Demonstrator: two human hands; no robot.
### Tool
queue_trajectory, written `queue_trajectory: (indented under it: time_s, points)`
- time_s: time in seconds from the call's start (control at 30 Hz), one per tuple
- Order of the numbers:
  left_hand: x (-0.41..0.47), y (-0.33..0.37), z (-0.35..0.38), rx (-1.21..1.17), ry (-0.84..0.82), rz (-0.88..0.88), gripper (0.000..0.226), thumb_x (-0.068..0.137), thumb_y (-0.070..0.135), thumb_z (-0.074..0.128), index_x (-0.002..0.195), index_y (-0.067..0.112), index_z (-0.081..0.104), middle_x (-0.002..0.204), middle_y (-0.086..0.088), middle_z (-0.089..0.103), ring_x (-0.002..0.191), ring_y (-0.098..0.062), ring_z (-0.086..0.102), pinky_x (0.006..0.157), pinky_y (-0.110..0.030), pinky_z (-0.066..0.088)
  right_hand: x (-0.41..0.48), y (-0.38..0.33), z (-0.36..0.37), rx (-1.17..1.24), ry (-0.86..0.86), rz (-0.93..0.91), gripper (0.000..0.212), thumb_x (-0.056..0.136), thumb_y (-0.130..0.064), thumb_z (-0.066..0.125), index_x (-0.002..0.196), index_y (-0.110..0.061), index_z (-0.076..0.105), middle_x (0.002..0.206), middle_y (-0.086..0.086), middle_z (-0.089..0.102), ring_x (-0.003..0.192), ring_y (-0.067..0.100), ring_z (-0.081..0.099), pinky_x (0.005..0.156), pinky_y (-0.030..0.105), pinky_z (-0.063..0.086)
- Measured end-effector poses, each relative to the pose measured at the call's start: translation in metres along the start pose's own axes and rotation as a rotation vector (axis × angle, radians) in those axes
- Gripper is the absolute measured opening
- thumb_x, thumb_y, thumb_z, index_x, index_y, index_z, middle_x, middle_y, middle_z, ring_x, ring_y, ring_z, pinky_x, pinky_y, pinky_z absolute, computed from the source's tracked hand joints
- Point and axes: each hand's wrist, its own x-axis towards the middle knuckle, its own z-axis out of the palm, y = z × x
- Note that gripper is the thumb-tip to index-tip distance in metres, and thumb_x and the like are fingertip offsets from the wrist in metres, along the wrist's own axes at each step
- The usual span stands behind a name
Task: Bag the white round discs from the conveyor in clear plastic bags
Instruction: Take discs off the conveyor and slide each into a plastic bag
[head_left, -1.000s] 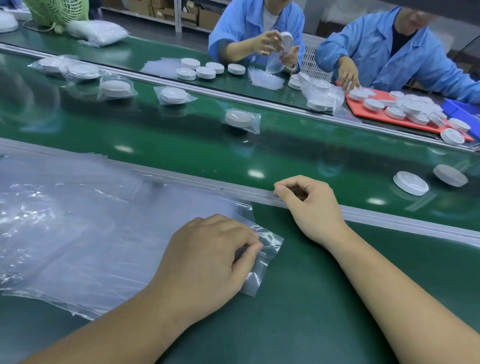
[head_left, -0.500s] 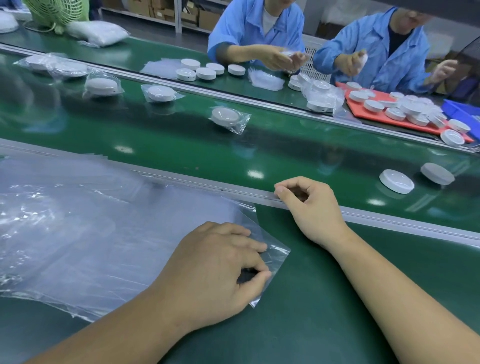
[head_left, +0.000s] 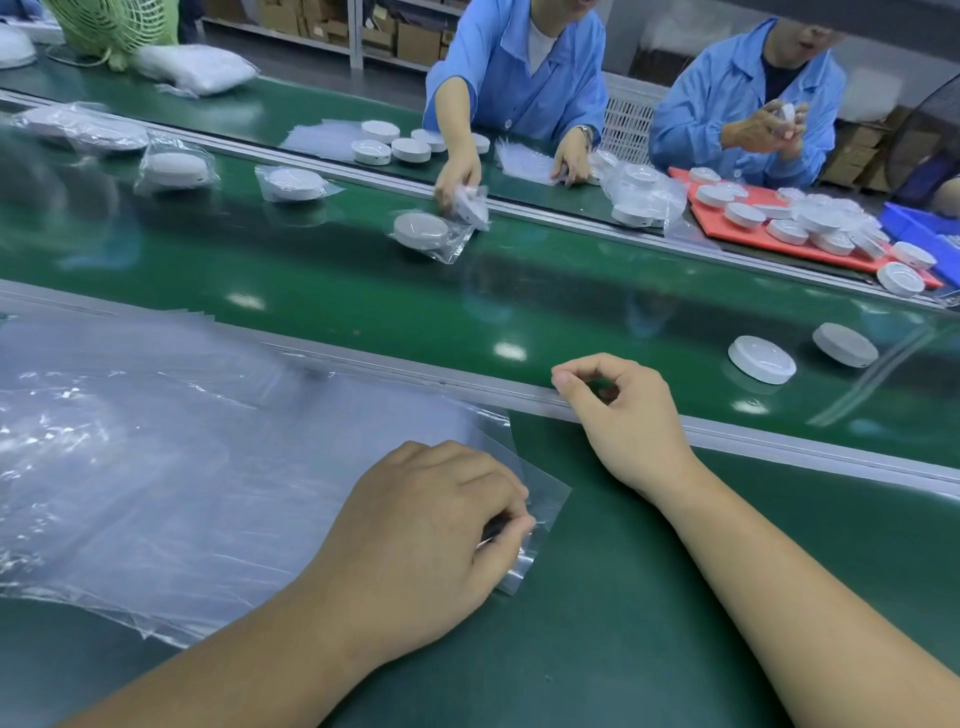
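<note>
Near: left hand (head_left: 421, 525), thumb and forefinger clamped on a corner of the top clear bag (head_left: 545, 499), on the near side of the rail (head_left: 779, 441). The bag is thin glossy film, flat and rectangular. It tops a spread stack of bags (head_left: 156, 467); their edges blur together, so the count is unreadable. The stack lies on the matte green desk (head_left: 675, 623).

Right hand (head_left: 618, 415) rests on the rail, fingers loosely curled, nothing in them. The rail is a straight grey metal strip.

Just beyond the rail, the glossy green conveyor (head_left: 519, 301) carries two bare white discs (head_left: 761, 359): round, smooth, low. Farther beyond the rail lie bagged discs (head_left: 421, 231) in crinkled film.

Farthest from the rail, two people in blue coats (head_left: 519, 78) are cut off at the frame top. Beside them a red tray (head_left: 719, 231) is heaped with discs.
</note>
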Motion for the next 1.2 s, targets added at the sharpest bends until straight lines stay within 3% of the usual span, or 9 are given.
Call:
queue_trajectory:
  time_s: [0.1,0.17,0.23,0.3,0.43,0.63,0.87,1.0,1.2]
  points:
    - [0.002,0.0,0.001,0.022,-0.02,-0.012,0.02,0.09,0.046,0.054,0.079,0.035,0.067,0.089,0.023,0.066,0.089,-0.001,0.06,0.077,-0.031,0.05,0.003,0.002,-0.001,-0.002,0.108,0.001,0.007,0.092,-0.047,0.066,0.091,-0.052,0.072,0.095,-0.033,0.07,0.081,-0.006,0.061,0.068,0.008,0.041]
    - [0.001,0.0,0.001,0.032,-0.035,-0.02,0.023,0.09,0.048,0.051,0.078,0.035,0.066,0.084,0.022,0.064,0.088,-0.001,0.058,0.077,-0.031,0.049,0.004,0.006,-0.002,0.05,0.176,0.038,0.006,0.09,-0.051,0.066,0.092,-0.051,0.072,0.078,-0.03,0.067,0.059,0.002,0.05,0.062,0.016,0.041]
    - [0.0,0.0,0.001,0.038,-0.042,-0.028,0.025,0.09,0.049,0.049,0.078,0.035,0.067,0.083,0.022,0.064,0.09,-0.001,0.057,0.079,-0.03,0.048,0.005,0.01,-0.002,0.09,0.192,0.073,0.007,0.089,-0.052,0.067,0.093,-0.05,0.072,0.066,-0.029,0.062,0.052,0.005,0.039,0.061,0.022,0.039]
    - [0.0,0.0,0.001,0.04,-0.045,-0.033,0.027,0.09,0.051,0.048,0.079,0.035,0.067,0.085,0.022,0.064,0.092,-0.001,0.057,0.081,-0.03,0.048,0.005,0.01,-0.001,0.079,0.174,0.077,0.007,0.089,-0.052,0.066,0.093,-0.05,0.072,0.064,-0.032,0.061,0.05,0.005,0.038,0.061,0.023,0.039]
    - [0.0,-0.001,0.001,0.042,-0.054,-0.033,0.027,0.09,0.051,0.049,0.08,0.035,0.068,0.087,0.023,0.065,0.095,-0.001,0.057,0.083,-0.031,0.048,0.005,0.009,0.0,0.038,0.134,0.061,0.007,0.089,-0.054,0.066,0.093,-0.052,0.071,0.08,-0.035,0.067,0.051,0.003,0.041,0.062,0.023,0.04]
    - [0.0,-0.001,0.002,0.038,-0.06,-0.045,0.027,0.09,0.052,0.047,0.08,0.036,0.067,0.088,0.024,0.065,0.095,0.0,0.056,0.083,-0.03,0.047,0.005,0.01,0.0,0.016,0.133,0.065,0.006,0.09,-0.053,0.066,0.093,-0.051,0.071,0.065,-0.039,0.058,0.049,0.004,0.041,0.059,0.019,0.037]
    - [0.001,-0.001,0.002,0.041,-0.052,-0.042,0.029,0.091,0.053,0.047,0.081,0.037,0.069,0.088,0.024,0.065,0.095,-0.001,0.055,0.084,-0.031,0.047,0.004,0.009,-0.001,0.017,0.11,0.066,0.008,0.09,-0.052,0.066,0.095,-0.05,0.071,0.089,-0.032,0.071,0.05,0.003,0.041,0.061,0.019,0.04]
    - [0.001,-0.001,0.003,0.044,-0.046,-0.022,0.027,0.091,0.054,0.05,0.084,0.039,0.071,0.09,0.025,0.065,0.094,-0.002,0.056,0.084,-0.031,0.048,0.004,0.009,-0.002,0.017,0.09,0.063,0.005,0.091,-0.049,0.067,0.092,-0.049,0.071,0.081,-0.031,0.069,0.049,0.004,0.04,0.053,0.009,0.037]
    - [-0.001,-0.001,0.003,0.045,-0.032,-0.006,0.025,0.09,0.056,0.053,0.095,0.042,0.073,0.094,0.027,0.065,0.096,-0.002,0.056,0.086,-0.031,0.048,0.003,0.006,-0.001,0.017,0.076,0.058,0.005,0.093,-0.046,0.067,0.092,-0.049,0.071,0.078,-0.032,0.068,0.05,0.003,0.041,0.053,0.007,0.038]
